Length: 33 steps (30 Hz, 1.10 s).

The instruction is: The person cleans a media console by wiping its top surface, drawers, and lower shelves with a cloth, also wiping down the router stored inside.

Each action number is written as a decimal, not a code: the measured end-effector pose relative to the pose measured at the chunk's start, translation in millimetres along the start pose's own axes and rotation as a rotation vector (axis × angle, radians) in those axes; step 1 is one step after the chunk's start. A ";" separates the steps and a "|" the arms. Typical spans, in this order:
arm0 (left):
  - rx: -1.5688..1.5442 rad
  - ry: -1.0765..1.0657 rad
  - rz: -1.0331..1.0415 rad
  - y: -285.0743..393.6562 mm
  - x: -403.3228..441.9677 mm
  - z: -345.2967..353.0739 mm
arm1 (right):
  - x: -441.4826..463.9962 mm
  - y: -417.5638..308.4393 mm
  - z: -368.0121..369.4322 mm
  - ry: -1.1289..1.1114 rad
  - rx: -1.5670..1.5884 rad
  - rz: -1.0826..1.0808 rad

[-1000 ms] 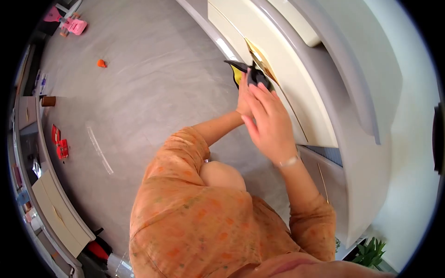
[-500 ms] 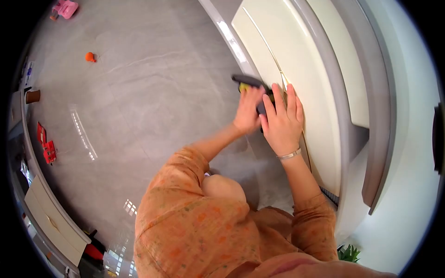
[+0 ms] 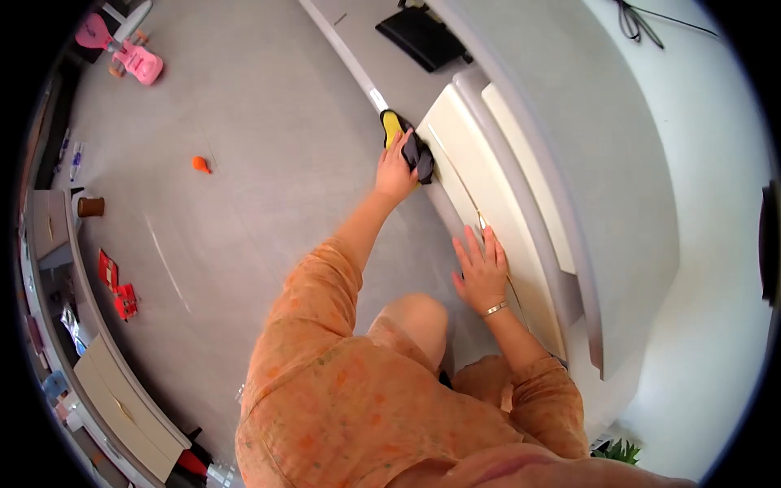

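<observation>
My left hand presses a dark grey and yellow cloth with black edging against the near corner of the cabinet's base, beside the white drawer front. The cloth is bunched under and around the fingers. On the white drawer front, my right hand lies with its fingers spread, just below a gold handle. It holds nothing, and a bracelet circles its wrist.
A black box-like thing sits in the cabinet's open bay. Across the grey floor lie an orange toy, red pieces and a pink toy. A brown cup stands by the left-hand cabinet.
My left hand has moved away from my right hand with the cloth, towards the drawer's far end. The right hand has slid back lower on the drawer front, and the view has shifted.
</observation>
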<state>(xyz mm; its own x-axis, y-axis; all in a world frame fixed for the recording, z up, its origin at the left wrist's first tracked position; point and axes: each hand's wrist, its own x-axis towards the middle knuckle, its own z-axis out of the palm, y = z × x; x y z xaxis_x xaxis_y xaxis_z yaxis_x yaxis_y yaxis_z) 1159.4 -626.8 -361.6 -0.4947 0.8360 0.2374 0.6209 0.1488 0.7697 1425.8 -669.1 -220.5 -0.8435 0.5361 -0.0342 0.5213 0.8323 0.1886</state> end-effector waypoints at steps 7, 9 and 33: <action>0.295 -0.187 -0.074 3.6 3.9 -5.7 | 2.9 -3.0 -52.1 -0.111 0.225 -0.044; 0.338 -0.231 -0.064 5.8 6.8 -9.9 | 10.1 -0.9 -66.0 -0.127 0.249 -0.060; 0.178 -0.542 -0.441 37.7 50.7 -52.5 | 278.1 58.7 -231.6 0.072 0.084 -0.458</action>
<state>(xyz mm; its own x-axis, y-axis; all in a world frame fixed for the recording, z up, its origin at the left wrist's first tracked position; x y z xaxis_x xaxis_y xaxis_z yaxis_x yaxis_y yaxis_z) 1125.8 -606.5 -289.4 -0.3790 0.8162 -0.4360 0.5454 0.5777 0.6073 1191.8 -503.9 8.4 -0.9944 0.1024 -0.0263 0.0997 0.9909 0.0900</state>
